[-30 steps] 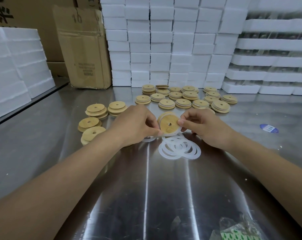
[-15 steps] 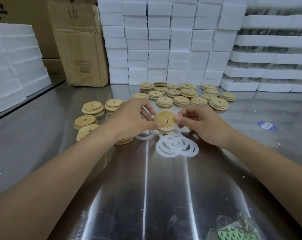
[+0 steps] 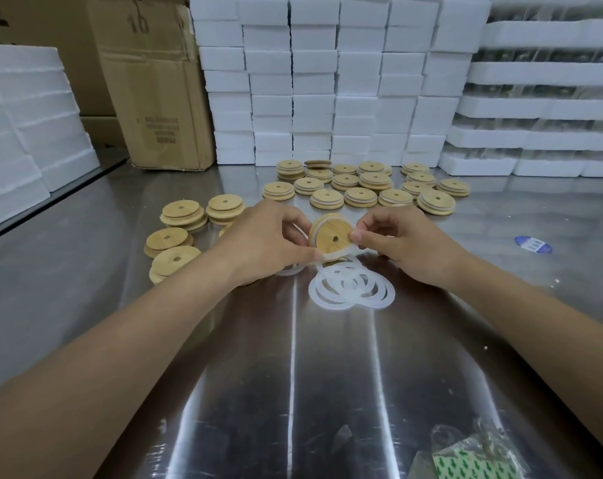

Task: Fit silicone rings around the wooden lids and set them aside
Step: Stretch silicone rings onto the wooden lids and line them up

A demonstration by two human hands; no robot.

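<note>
A round wooden lid [image 3: 331, 236] with a centre hole is held tilted above the steel table, a white silicone ring partly stretched round its rim. My left hand [image 3: 269, 240] pinches the lid's left and lower edge. My right hand [image 3: 400, 245] pinches its right edge with thumb and fingers. Just below lies a heap of loose white silicone rings [image 3: 352, 286]. Bare wooden lids [image 3: 181, 216] lie to the left. Behind the hands stand several lids with rings [image 3: 362, 195] in rows.
The steel table [image 3: 293, 375] is backed by stacked white foam blocks [image 3: 327, 81], a cardboard box [image 3: 155, 84] at back left and foam trays [image 3: 549, 98] at right. A blue sticker [image 3: 532, 244] lies at right. A crumpled plastic bag [image 3: 480, 454] sits near the front edge.
Both hands have lifted the lid slightly and turned it, working the ring further round its rim. The piles on the table have not moved.
</note>
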